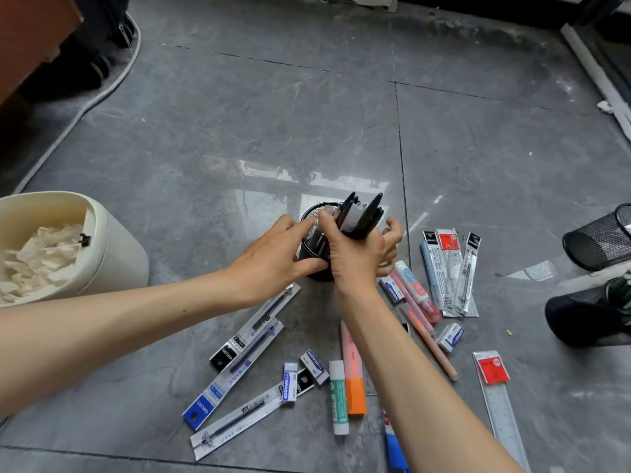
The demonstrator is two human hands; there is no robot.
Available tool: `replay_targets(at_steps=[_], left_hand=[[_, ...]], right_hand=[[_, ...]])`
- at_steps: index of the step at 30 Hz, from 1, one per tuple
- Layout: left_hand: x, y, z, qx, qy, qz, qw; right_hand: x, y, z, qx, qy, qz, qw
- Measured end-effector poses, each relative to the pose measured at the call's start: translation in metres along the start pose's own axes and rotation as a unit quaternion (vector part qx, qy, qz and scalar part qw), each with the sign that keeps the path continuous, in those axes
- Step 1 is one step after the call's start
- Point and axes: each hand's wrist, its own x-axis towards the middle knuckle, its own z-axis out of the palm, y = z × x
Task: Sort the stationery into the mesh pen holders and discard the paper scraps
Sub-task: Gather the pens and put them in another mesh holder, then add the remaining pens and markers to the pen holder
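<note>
Mesh pen holder (310,232) upright on the floor (239,131), dead centre, left hand (273,257) clamped round it; right hand (356,256) gripping black pens (362,216) at its rim. Erasers (288,382), refills (246,339) at six o'clock; scrap-filled bin (119,261) at nine.

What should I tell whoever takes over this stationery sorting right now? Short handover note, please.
Left hand grips the upright black mesh pen holder; right hand grips a bundle of black pens at its mouth.
Done: crumpled paper scraps lie in the cream bin.
To do: seat the pens; packaged refills, white erasers, glue stick and clear ruler lie loose on the grey floor; two more black mesh holders lie tipped at the right.
</note>
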Motion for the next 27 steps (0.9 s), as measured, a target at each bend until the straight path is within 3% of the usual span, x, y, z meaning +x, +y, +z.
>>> replay_targets(at_steps=[15, 23, 27], left_hand=[[-0.001, 0.001, 0.0, 0.018, 0.002, -0.01, 1.0], [-0.007, 0.003, 0.009, 0.091, -0.044, 0.019, 0.995], [-0.023, 0.008, 0.015, 0.075, 0.043, 0.023, 0.996]], right_hand=[[-0.01, 0.011, -0.006, 0.014, -0.01, -0.023, 1.0], [-0.012, 0.02, -0.025, 0.054, -0.103, -0.012, 0.993], [-0.018, 0.027, -0.045, 0.092, -0.094, 0.0, 0.991]])
